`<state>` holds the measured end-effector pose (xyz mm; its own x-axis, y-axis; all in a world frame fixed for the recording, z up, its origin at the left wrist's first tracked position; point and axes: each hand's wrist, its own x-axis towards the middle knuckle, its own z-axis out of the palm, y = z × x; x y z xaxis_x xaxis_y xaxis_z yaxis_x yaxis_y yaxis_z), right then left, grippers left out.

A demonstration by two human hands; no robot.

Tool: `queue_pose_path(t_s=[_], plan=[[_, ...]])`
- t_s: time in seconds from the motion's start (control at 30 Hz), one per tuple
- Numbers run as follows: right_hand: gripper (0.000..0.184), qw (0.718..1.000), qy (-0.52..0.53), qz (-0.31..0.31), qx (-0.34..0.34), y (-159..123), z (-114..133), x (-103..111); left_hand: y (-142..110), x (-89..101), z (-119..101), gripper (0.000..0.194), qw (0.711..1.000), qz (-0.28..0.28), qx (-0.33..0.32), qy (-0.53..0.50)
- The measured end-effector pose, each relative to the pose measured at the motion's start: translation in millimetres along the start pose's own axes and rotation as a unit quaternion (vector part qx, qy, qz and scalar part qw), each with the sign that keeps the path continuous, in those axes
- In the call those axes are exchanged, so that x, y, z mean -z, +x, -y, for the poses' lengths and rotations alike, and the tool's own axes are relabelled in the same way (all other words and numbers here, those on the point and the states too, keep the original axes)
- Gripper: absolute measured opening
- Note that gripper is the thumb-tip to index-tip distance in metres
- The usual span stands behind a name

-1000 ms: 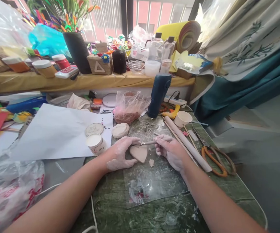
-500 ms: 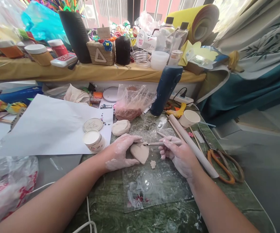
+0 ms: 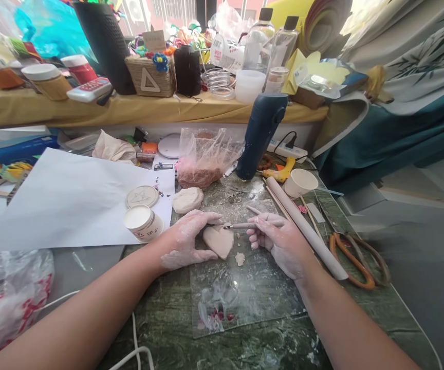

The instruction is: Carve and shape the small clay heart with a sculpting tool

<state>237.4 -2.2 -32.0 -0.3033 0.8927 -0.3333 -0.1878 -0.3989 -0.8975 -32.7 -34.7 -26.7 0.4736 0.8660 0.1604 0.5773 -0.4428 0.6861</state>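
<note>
Left hand [image 3: 183, 239] is curving around clay heart [image 3: 219, 244], firmness unclear | right hand [image 3: 271, 234] is grasping slim tool [image 3: 242, 225], tip at heart's far edge | heart is lying on clear sheet [image 3: 245, 298], between hands | tip is staying put, so work is continuing there

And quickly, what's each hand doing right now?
Left hand: open, curved around the pale heart-shaped clay slab.
Right hand: closed, holding a slim grey rod-shaped tool with a dark tip.
</note>
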Motion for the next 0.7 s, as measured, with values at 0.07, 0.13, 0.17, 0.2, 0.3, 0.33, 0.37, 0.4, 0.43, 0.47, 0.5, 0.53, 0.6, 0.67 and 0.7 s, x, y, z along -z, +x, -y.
queue_pose_path(t_s=[0.07, 0.13, 0.17, 0.2, 0.3, 0.33, 0.37, 0.4, 0.43, 0.47, 0.5, 0.53, 0.6, 0.67, 0.7], plan=[[0.038, 1.0, 0.0, 0.002, 0.0, 0.0, -0.1, 0.6, 0.3, 0.7, -1.4, 0.075, 1.0, 0.0, 0.002, -0.002], [0.038, 1.0, 0.0, 0.003, -0.002, 0.2, 0.5, 0.4, 0.5, 0.9, -1.9, 0.074, 1.0, 0.001, 0.008, -0.005], [0.038, 1.0, 0.001, 0.003, -0.003, 0.4, 0.8, 0.1, 0.5, 0.8, -1.5, 0.074, 1.0, 0.002, 0.009, -0.006], [0.039, 1.0, 0.001, 0.002, -0.003, 0.6, 1.2, -0.4, 0.4, 0.6, -0.8, 0.075, 1.0, 0.002, 0.007, -0.006], [0.04, 1.0, 0.003, -0.005, -0.005, 1.1, 1.9, -1.7, -0.2, -0.7, 2.9, 0.078, 1.0, 0.001, -0.004, 0.0], [0.041, 1.0, 0.003, -0.007, -0.005, 1.2, 1.8, -1.9, -0.5, -1.0, 3.9, 0.078, 1.0, 0.001, -0.007, 0.003], [0.041, 1.0, 0.004, -0.007, -0.005, 1.2, 1.6, -1.9, -0.7, -1.2, 4.6, 0.078, 1.0, 0.0, -0.008, 0.004], [0.041, 1.0, 0.004, -0.006, -0.007, 1.3, 1.4, -1.6, -0.8, -1.3, 4.8, 0.078, 1.0, -0.001, -0.009, 0.005], [0.041, 1.0, 0.005, -0.004, -0.007, 1.3, 1.1, -1.2, -0.8, -1.3, 4.8, 0.077, 1.0, -0.001, -0.01, 0.006], [0.04, 1.0, 0.005, -0.002, -0.009, 1.4, 1.0, -0.6, -0.6, -1.2, 4.4, 0.077, 1.0, -0.002, -0.012, 0.006], [0.04, 1.0, 0.006, -0.001, -0.011, 1.4, 0.9, -0.2, -0.4, -1.2, 3.9, 0.076, 1.0, -0.002, -0.012, 0.006], [0.04, 1.0, 0.006, 0.0, -0.013, 1.3, 1.1, 0.1, -0.1, -1.1, 3.5, 0.076, 1.0, -0.003, -0.01, 0.006], [0.04, 1.0, 0.006, 0.001, -0.015, 1.2, 1.9, -0.3, 0.4, -1.1, 2.9, 0.076, 1.0, -0.003, -0.006, 0.007], [0.04, 1.0, 0.005, 0.002, -0.012, 0.9, 3.1, -2.1, 0.8, -0.9, 2.8, 0.076, 1.0, -0.001, -0.003, 0.006], [0.04, 1.0, 0.004, 0.0, -0.009, 0.7, 3.7, -3.2, 0.9, -0.7, 2.7, 0.076, 1.0, 0.001, -0.001, 0.005]])
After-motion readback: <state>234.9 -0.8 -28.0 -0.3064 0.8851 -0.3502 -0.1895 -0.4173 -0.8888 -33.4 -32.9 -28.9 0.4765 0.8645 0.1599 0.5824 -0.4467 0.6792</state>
